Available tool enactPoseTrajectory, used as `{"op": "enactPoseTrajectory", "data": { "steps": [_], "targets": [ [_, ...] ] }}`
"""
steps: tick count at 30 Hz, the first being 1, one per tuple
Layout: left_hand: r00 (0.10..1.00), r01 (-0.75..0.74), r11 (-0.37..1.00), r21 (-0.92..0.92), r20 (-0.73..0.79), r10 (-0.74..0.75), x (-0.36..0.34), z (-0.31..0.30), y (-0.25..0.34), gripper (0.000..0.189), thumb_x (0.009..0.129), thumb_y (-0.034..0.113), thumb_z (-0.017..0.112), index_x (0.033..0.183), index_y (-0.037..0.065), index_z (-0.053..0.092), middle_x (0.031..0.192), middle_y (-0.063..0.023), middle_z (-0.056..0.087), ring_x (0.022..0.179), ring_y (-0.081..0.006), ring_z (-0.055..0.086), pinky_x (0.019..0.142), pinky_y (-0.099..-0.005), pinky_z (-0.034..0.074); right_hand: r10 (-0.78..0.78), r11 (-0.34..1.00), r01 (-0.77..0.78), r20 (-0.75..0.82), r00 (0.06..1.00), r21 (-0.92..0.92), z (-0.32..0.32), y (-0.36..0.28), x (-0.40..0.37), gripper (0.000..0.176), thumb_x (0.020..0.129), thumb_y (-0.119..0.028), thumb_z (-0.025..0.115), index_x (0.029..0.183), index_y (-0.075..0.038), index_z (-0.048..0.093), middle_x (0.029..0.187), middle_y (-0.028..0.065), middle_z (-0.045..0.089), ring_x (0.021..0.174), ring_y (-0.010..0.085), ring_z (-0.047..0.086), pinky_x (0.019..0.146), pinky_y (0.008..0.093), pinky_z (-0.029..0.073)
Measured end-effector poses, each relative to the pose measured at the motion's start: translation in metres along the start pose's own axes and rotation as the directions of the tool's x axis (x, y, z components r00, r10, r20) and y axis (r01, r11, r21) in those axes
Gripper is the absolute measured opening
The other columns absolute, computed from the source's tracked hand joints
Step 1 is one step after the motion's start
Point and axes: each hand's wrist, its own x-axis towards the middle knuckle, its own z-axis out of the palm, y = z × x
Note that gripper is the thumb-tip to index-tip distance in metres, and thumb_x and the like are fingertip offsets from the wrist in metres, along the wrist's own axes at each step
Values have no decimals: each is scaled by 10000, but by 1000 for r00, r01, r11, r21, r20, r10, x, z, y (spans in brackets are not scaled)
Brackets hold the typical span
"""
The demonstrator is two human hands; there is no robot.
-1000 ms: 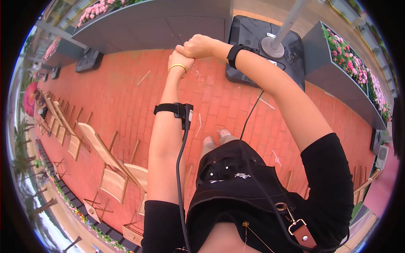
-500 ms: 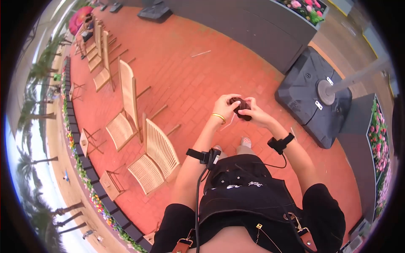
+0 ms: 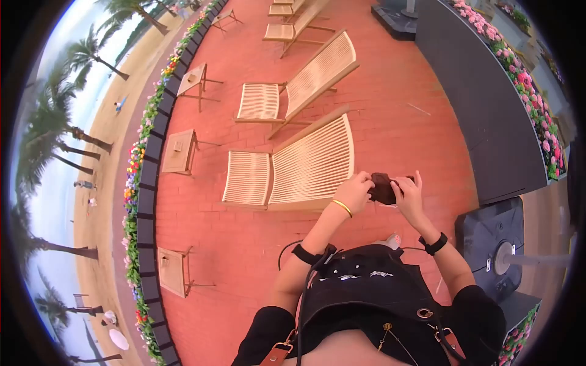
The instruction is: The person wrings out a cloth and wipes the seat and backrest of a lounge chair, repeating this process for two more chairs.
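Note:
In front of my body I hold a dark brown cloth [image 3: 383,189] with both hands; it looks soft and spread between them. My left hand [image 3: 356,190], with a gold bangle at its wrist, pinches the cloth's left edge. On the opposite edge my right hand [image 3: 409,196] grips it with the thumb and fingers, one finger sticking up. The nearest wooden deck chair [image 3: 311,161] stands just beyond and left of my left hand.
Further deck chairs [image 3: 320,67] and small wooden tables [image 3: 179,152] stand on the red brick floor [image 3: 220,256]. A flower-topped planter row [image 3: 146,183] runs along the left. At right are a dark planter wall [image 3: 452,104] and a black umbrella base [image 3: 488,238].
My view has turned left, bringing the deck chairs closer to the middle. The brown cloth has gone from bunched up to more spread out between my hands.

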Motion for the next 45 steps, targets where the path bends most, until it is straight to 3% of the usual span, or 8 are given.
{"op": "enactPoseTrajectory", "data": {
  "steps": [5, 9, 18, 23, 29, 35, 37, 45],
  "targets": [
    [954, -40, 977, -207, -298, -25, -127, -45, -65, 641, 578, 143, 775, 1147, 30, 502, 1181, -162, 481, 1037, -309, 502, 871, -347, 440, -228, 885, 83, 270, 935, 459, 69, -168, 5, 111, 792, -131, 583, 829, -32, 617, 685, 106, 607, 612, 289, 580, 622, 354, 476],
    [793, 412, 681, -605, -130, -595, -235, -98, -93, 499, 624, 158, 763, 1071, 54, 567, 900, -130, 618, 838, -239, 597, 754, -351, 471, -331, 751, 67, 286, 899, 657, 113, -279, 9, 196, 782, -188, 615, 905, -37, 619, 737, 111, 638, 648, 261, 620, 566, 330, 482],
    [714, 473, 850, -234, -464, -525, -367, -148, -218, 296, 581, 156, 771, 761, 31, 573, 744, -93, 573, 685, -289, 561, 607, -363, 464, -563, 763, -56, 705, 431, 644, 207, -373, 46, 246, 693, -120, 672, 901, -7, 604, 814, 146, 606, 775, 293, 576, 688, 350, 449],
    [734, 397, 860, -321, -451, -508, -413, -177, -313, 276, 607, 141, 755, 790, 38, 575, 789, -89, 563, 744, -278, 563, 648, -359, 462, -526, 780, 9, 647, 553, 626, 290, -431, 82, 230, 670, -131, 680, 861, -17, 622, 783, 130, 605, 754, 274, 584, 661, 339, 449],
    [749, 370, 929, -26, -582, -315, -497, -255, -408, 317, 546, 67, 739, 580, 24, 427, 814, -86, 591, 825, -286, 564, 720, -380, 456, -764, 632, 107, 593, 255, 768, 393, -601, 140, 218, 683, -118, 597, 875, -15, 609, 850, 143, 607, 818, 301, 582, 692, 379, 461],
    [459, 585, 503, -636, -253, -852, -580, -312, -479, 279, 593, 43, 709, 715, 8, 460, 742, -106, 589, 685, -255, 589, 603, -362, 462, -872, 487, 255, 483, 83, 835, 461, -738, 190, 213, 670, -81, 622, 872, -15, 605, 863, 125, 596, 874, 305, 564, 712, 390, 465],
    [382, 573, 478, -666, -298, -875, -591, -323, -514, 294, 601, 58, 715, 790, 10, 494, 700, -99, 571, 628, -251, 575, 564, -353, 452, -871, 491, 262, 477, 117, 831, 492, -745, 194, 191, 664, -57, 620, 847, -9, 600, 841, 128, 582, 859, 302, 565, 699, 392, 463],
    [883, 416, 909, 42, -259, -392, -553, -421, -669, 303, 557, 137, 771, 758, 25, 573, 654, -125, 520, 620, -298, 521, 574, -374, 430, -521, 818, 196, 553, 650, 540, 543, -723, 208, 148, 668, -23, 602, 816, -28, 594, 792, 104, 537, 845, 275, 533, 713, 386, 442]
  ]
}}
